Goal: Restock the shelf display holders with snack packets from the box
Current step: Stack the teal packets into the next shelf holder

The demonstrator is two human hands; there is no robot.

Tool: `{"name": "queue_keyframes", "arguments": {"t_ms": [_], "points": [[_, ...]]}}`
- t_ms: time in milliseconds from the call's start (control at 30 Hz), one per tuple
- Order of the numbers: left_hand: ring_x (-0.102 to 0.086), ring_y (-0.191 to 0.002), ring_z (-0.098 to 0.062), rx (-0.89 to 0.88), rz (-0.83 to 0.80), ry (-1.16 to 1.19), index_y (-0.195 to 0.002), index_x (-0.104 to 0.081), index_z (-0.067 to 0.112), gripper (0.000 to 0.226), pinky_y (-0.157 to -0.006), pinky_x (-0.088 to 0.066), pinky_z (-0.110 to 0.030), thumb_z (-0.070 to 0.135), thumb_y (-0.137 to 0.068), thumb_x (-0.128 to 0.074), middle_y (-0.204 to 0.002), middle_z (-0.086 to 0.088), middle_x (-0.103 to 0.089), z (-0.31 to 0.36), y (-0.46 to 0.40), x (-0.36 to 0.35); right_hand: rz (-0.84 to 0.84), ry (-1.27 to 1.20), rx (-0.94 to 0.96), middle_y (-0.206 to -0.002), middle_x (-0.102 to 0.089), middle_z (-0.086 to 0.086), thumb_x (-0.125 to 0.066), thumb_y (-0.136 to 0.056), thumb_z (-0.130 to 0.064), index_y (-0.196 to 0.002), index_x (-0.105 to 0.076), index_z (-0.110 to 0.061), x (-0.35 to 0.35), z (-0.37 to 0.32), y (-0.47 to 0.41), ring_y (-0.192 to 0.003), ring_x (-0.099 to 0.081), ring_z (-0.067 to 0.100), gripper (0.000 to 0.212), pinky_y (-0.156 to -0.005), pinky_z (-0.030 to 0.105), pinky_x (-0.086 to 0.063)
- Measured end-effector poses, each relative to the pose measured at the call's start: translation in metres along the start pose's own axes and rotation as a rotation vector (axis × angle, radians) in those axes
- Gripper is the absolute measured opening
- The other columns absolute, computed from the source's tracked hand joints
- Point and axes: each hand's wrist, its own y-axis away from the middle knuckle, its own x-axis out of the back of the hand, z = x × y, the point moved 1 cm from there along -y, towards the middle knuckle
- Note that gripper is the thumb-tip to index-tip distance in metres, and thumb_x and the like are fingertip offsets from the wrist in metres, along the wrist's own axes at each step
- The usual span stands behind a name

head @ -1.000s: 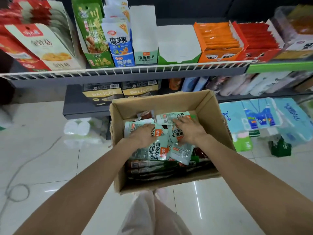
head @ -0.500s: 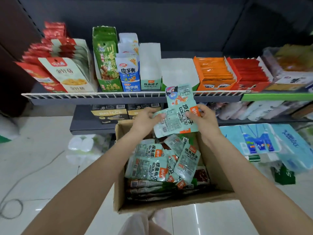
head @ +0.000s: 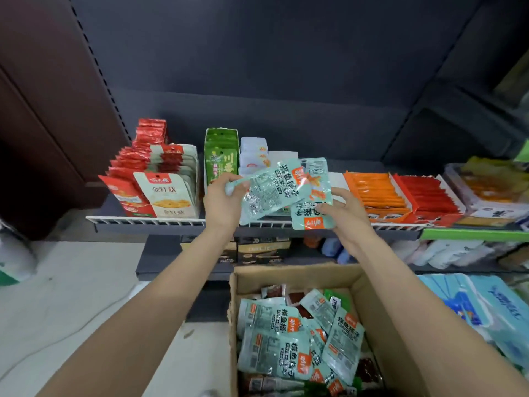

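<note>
Snack packets (head: 274, 193), a small mint-green bunch, sit in your grip above the shelf (head: 148, 222) rail, left hand (head: 221, 203) pinching one end, right hand (head: 342, 209) curled under the other. None looks slotted yet, and the box (head: 380, 310) below holds plenty. The white holder (head: 282, 156) behind is hemmed by neighbours, so open room is only above.

The scene is evenly and softly lit from above; glare is seen on packets (head: 274, 193). Around the shelf (head: 148, 222), edges are bent and slightly blurred.
</note>
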Motion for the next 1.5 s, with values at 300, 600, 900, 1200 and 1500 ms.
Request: {"name": "queue_keyframes", "arguments": {"t_ms": [300,600,900,1200,1500], "points": [[-0.053,-0.085,-0.016,0.004,-0.025,0.165,-0.085,-0.058,0.014,0.007,-0.079,-0.041,-0.03,0.017,-0.089,-0.064,-0.083,0.002,-0.059,-0.013,-0.064,0.018,0.263,0.429,0.291,-0.101,-0.058,-0.009,-0.066,-0.086,-0.012,-0.113,-0.065,-0.021,-0.024,-0.038,-0.013,-0.072,-0.051,0.001,0.028,-0.058,0.011,-0.04],[-0.065,-0.099,-0.015,-0.505,-0.499,-0.051,-0.079,-0.061,0.014,0.02,-0.099,-0.045,-0.033,-0.006,-0.084,-0.06,-0.101,0.009,-0.07,0.002,-0.064,-0.006,0.148,0.028,-0.017,-0.101,-0.065,0.007,-0.051,-0.096,-0.009,-0.116,-0.054,-0.014,-0.029,-0.054,-0.033,-0.085,-0.064,0.017,0.022,-0.062,0.028,-0.05],[-0.069,-0.092,-0.019,-0.891,-0.528,-0.462,-0.094,-0.07,0.007,0.015,-0.091,-0.053,-0.041,0.013,-0.081,-0.068,-0.102,-0.004,-0.072,-0.002,-0.067,-0.041,0.04,-0.125,-0.157,-0.099,-0.067,0.011,-0.042,-0.098,-0.005,-0.113,-0.054,-0.007,-0.001,-0.044,-0.064,-0.081,-0.066,0.018,0.02,-0.054,0.026,-0.053],[-0.068,-0.088,-0.007,-0.642,-0.325,-0.303,-0.083,-0.066,0.008,0.012,-0.073,-0.054,-0.026,0.019,-0.086,-0.066,-0.098,0.006,-0.073,0.007,-0.063,-0.083,-0.072,-0.185,-0.154,-0.095,-0.066,0.011,-0.048,-0.096,-0.006,-0.111,-0.055,-0.005,0.027,-0.036,-0.104,-0.082,-0.065,0.02,0.017,-0.053,0.028,-0.057],[-0.056,-0.089,-0.013,0.008,-0.246,-0.068,-0.092,-0.066,0.01,0.008,-0.08,-0.043,-0.021,0.012,-0.085,-0.068,-0.096,-0.001,-0.064,0.012,-0.086,-0.1,-0.021,-0.007,-0.051,-0.092,-0.071,0.002,-0.057,-0.093,-0.025,-0.09,-0.065,-0.02,0.045,-0.036,-0.122,-0.085,-0.067,0.019,0.01,-0.077,0.038,-0.055]]}}
